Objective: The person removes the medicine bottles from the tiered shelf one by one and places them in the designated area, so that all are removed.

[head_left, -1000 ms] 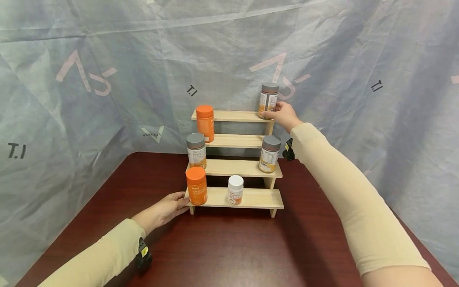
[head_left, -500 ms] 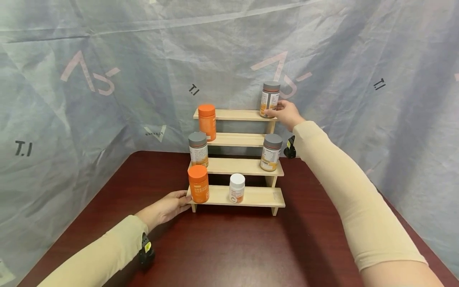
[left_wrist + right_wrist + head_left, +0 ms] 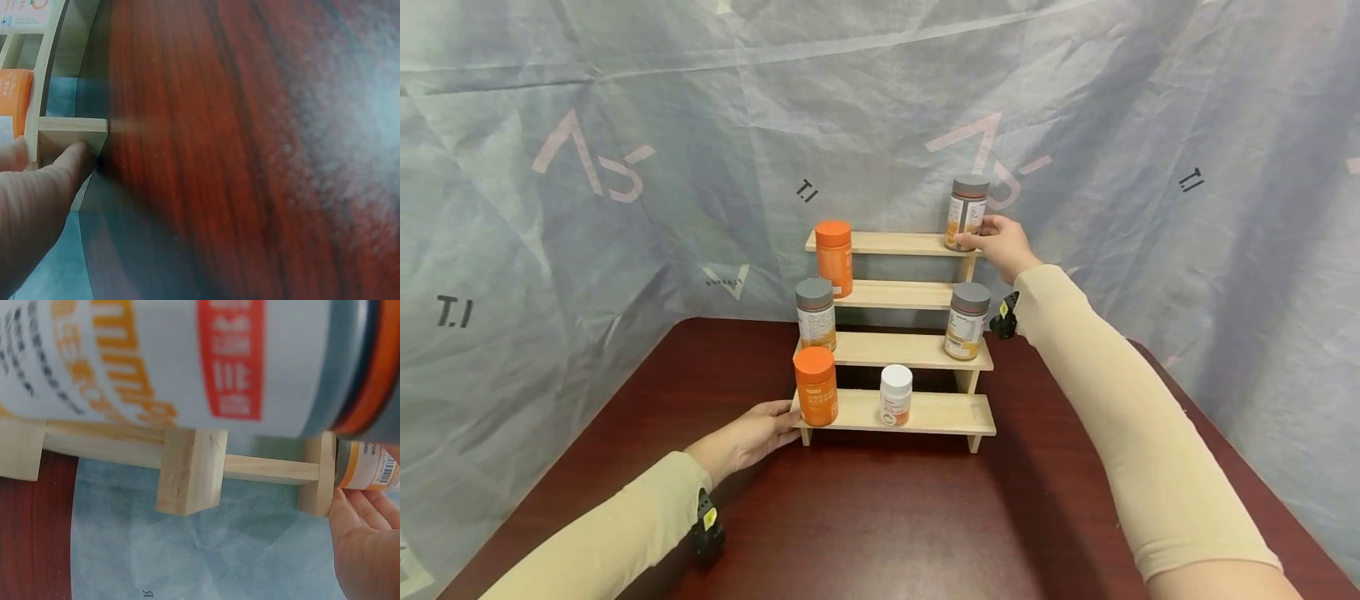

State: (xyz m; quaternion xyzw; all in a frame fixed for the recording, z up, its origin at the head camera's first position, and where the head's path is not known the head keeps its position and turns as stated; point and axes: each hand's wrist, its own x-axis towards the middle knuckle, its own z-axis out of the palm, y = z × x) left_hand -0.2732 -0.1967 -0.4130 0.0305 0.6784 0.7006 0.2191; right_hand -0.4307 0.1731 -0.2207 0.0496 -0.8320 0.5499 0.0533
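Observation:
A stepped wooden rack [image 3: 943, 412] stands on the dark red table in the head view. My left hand [image 3: 752, 437] grips the left end of its bottom shelf; in the left wrist view its thumb and a finger lie either side of the board's end, beside an orange bottle [image 3: 12, 103]. On the right end of the top shelf, my right hand [image 3: 1006, 246] holds an upright grey-lidded supplement bottle [image 3: 967, 210] from the right. Its base is at the shelf board. The right wrist view shows fingers round the same bottle [image 3: 372, 465].
An orange bottle [image 3: 817, 392] and a small white bottle [image 3: 895, 398] share the bottom shelf. Grey-lidded bottles stand at the left [image 3: 816, 321] and right [image 3: 966, 325] of the second shelf. Another orange bottle [image 3: 835, 262] is on the third. Grey cloth [image 3: 737, 150] hangs behind.
The view has shifted slightly. Both hands keep their places: the left on the bottom shelf's end, the right round the bottle on the top shelf.

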